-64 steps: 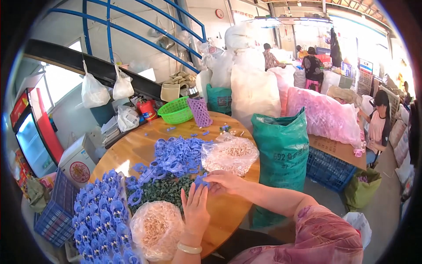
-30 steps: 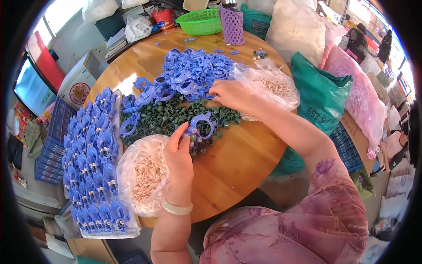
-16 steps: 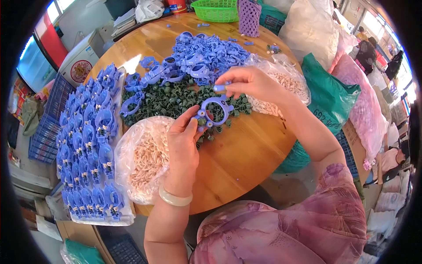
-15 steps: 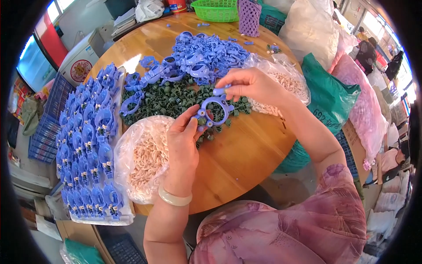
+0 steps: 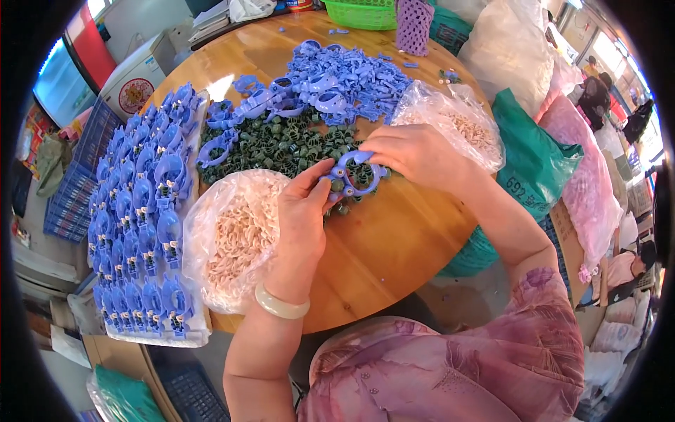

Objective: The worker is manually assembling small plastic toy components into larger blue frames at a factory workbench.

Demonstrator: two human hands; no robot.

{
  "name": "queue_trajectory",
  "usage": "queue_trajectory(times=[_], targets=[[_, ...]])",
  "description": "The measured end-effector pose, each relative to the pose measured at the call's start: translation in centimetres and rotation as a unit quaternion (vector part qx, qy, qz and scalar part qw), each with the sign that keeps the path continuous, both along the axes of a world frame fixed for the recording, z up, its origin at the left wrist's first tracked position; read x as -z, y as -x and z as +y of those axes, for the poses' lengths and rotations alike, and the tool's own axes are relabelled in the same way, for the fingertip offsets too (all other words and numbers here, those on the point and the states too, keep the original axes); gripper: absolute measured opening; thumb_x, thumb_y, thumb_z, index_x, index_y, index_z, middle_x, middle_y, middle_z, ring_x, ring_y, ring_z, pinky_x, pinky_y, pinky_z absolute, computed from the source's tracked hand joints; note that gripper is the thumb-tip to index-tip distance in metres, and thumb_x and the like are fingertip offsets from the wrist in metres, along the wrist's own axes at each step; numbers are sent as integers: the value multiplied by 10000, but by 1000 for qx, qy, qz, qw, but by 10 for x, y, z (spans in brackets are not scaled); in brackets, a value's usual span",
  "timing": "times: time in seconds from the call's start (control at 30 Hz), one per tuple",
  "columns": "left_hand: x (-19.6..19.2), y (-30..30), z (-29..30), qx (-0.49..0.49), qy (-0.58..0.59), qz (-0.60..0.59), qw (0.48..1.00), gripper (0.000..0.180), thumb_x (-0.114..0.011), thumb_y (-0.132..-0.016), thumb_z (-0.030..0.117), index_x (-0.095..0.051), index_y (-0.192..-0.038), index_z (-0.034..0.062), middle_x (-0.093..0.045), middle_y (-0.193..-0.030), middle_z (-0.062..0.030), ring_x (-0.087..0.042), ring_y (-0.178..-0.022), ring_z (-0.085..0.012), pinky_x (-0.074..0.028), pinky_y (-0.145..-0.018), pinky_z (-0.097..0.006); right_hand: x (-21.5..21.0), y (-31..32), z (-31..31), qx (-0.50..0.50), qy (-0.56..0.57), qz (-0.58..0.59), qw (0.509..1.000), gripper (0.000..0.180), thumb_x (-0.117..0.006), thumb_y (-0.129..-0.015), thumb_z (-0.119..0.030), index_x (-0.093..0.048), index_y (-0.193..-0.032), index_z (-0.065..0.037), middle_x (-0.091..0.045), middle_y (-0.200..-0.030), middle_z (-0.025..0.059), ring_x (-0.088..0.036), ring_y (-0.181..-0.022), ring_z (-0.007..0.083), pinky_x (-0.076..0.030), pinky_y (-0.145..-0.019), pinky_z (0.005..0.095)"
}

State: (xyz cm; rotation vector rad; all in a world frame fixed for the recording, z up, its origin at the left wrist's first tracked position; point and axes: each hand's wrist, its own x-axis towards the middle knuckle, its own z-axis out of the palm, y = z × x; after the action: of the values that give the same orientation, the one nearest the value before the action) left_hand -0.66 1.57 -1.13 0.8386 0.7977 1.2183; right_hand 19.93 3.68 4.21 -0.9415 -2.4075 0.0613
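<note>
A round blue plastic frame (image 5: 361, 193) with a large hole is held between my hands over the table. My left hand (image 5: 304, 214) pinches its lower left side, where a small dark green part (image 5: 337, 185) sits by the fingertips. From the upper right, my right hand (image 5: 411, 153) has its fingers closed on a small blue piece (image 5: 363, 156) against the frame's upper rim; the fingers partly hide it. Beneath and behind lies a pile of dark green clip-like parts (image 5: 274, 146). A heap of blue plastic parts (image 5: 351, 74) is spread farther back.
At left, a white board (image 5: 200, 336) bears rows of blue assemblies (image 5: 144, 232). Clear bags of small cream pieces stand beside my left forearm (image 5: 242, 232) and at the right (image 5: 467, 130). A green basket (image 5: 362, 14) and purple woven pouch (image 5: 413, 28) are at the back. Sacks (image 5: 538, 151) crowd the right.
My right hand has lowered the small blue piece from just above the frame onto its upper rim. Both hands sit slightly farther right in the picture, and the whole view has shifted slightly.
</note>
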Motion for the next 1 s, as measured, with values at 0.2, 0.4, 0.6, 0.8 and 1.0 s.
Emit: queue_trajectory(times=[0.2, 0.4, 0.6, 0.8, 1.0], targets=[[-4, -1, -1, 2, 18, 9, 1000, 255, -486, -883, 15, -571, -1121, -20, -609, -967, -46, -567, -785, -84, -469, -674, -200, -1, 17, 2, -52, -131, 29, 990, 182, -668, -729, -146, -609, -881, -66, -617, -856, 54, -586, -778, 237, -475, -664, 332], [-7, 1, -2, 30, 15, 29, 999, 269, -466, -890, 51, -549, -1131, -36, -616, -980, -80, -596, -833, -135, -491, -722, -244, 1, 20, 1, -58, -119, 30, 991, 192, -683, -705, -152, -619, -868, -75, -618, -847, 38, -581, -782, 218, -472, -669, 316], [-9, 3, -2, 54, 17, 56, 997, 299, -448, -897, 80, -523, -1160, -42, -621, -1014, -111, -627, -902, -195, -510, -774, -286, 3, 19, 0, -59, -123, 18, 990, 188, -679, -710, -158, -626, -871, -75, -618, -845, 35, -581, -783, 214, -473, -667, 314], [-10, 4, -2, 73, 26, 45, 996, 300, -467, -896, 98, -524, -1160, -34, -624, -1019, -111, -627, -915, -199, -508, -779, -290, 7, 16, 3, -70, -77, 57, 993, 184, -671, -723, -146, -634, -881, -61, -617, -846, 55, -580, -781, 238, -478, -675, 331], [-8, 4, -1, 77, 37, 51, 995, 293, -470, -897, 103, -531, -1152, -28, -630, -1012, -108, -630, -908, -195, -507, -774, -286, 6, 16, 2, -70, -78, 46, 993, 174, -668, -719, -130, -637, -876, -62, -609, -835, 52, -571, -779, 242, -478, -674, 327]])
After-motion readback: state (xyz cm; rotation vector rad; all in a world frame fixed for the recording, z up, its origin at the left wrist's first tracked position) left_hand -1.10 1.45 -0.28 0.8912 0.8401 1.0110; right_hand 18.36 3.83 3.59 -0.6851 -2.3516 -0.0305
